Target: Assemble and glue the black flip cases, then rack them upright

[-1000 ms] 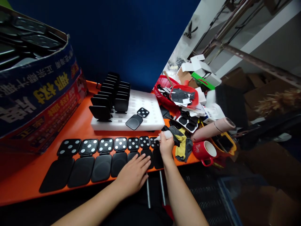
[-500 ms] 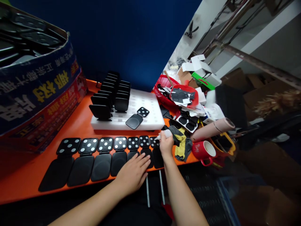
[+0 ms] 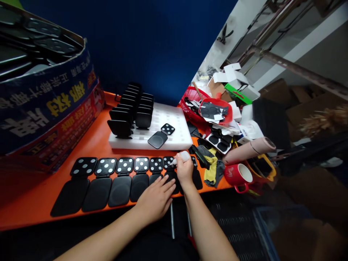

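Several black hinged pieces lie opened in a row along the orange table's front edge; their small upper plates, such as this dotted plate (image 3: pixel 106 166), carry pale dots. My right hand (image 3: pixel 185 170) grips a small white bottle (image 3: pixel 184 156), its nozzle pointing left over a dotted plate (image 3: pixel 168 162) near the row's right end. My left hand (image 3: pixel 155 197) lies flat, palm down, fingers spread over the black lower plates, holding nothing. One more opened piece (image 3: pixel 157 140) rests on a white foam block (image 3: pixel 179 134).
Black pieces (image 3: pixel 121 128) stand in rows on the foam. A printed carton (image 3: pixel 54 108) of black parts is at left. At right are a red basket (image 3: pixel 187 108), a red dustpan (image 3: pixel 230 112), a yellow-grey glove (image 3: pixel 210 174), a red mug (image 3: pixel 232 174) and a pinkish roll (image 3: pixel 248 150).
My right hand has moved left with the bottle, from the rightmost dotted plate to the one beside it. My left hand stays flat on the row. The view has shifted slightly.
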A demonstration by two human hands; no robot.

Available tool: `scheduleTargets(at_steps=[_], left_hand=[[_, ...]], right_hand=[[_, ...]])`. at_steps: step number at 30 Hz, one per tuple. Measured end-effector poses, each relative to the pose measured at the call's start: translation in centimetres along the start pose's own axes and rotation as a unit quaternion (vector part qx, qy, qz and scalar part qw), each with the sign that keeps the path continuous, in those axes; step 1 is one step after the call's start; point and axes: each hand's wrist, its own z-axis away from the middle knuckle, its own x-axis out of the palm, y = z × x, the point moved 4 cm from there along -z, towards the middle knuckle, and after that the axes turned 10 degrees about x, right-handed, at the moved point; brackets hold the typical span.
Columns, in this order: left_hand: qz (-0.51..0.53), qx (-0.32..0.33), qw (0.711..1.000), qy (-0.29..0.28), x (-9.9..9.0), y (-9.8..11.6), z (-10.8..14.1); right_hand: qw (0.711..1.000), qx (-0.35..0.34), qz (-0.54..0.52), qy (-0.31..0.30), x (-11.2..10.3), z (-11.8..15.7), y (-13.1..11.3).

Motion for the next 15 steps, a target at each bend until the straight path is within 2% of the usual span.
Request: scheduleTargets(at_steps=[5, 15], left_hand=[[0.005, -0.007, 1.000, 0.010, 0.0, 0.0, 0.0], [0.042, -0.017, 0.999, 0.015, 0.2, -0.1, -0.1]], right_hand=[[1.000, 0.009, -0.007, 0.004, -0.4, -0.5, -0.3], [0.998, 0.024, -0.051, 0.016, 1.1, -1.3, -0.2]])
